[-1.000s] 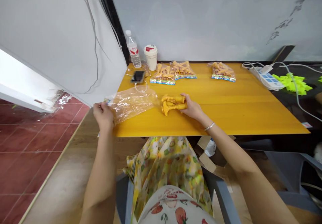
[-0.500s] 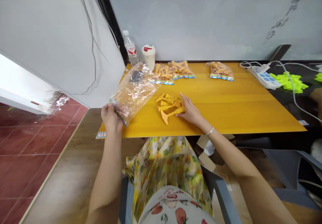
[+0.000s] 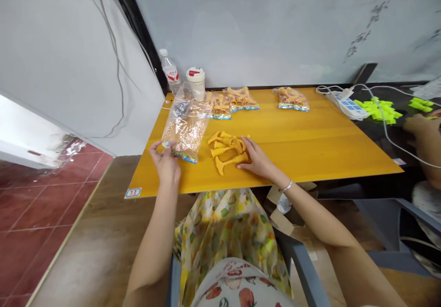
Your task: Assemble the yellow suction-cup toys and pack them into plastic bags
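Note:
My left hand point(image 3: 166, 161) pinches the lower edge of an empty clear plastic bag point(image 3: 186, 124) with a coloured strip, held up over the yellow table point(image 3: 310, 146). My right hand point(image 3: 257, 159) rests on a small pile of orange plastic toy pieces point(image 3: 225, 148) in front of me, its fingers curled against the nearest piece. Three filled bags of the same orange pieces lie at the back: two together point(image 3: 230, 101) and one apart point(image 3: 292, 98).
A water bottle point(image 3: 170, 71) and a lidded cup point(image 3: 196, 82) stand at the table's back left corner. A white power strip point(image 3: 346, 104) with cables and neon green pieces point(image 3: 379, 109) lie at the right, where another person's hand point(image 3: 423, 134) shows.
My left hand swung the bag from lying flat at the table's left edge up and toward the pile. The orange pieces under my right hand spread into a looser pile.

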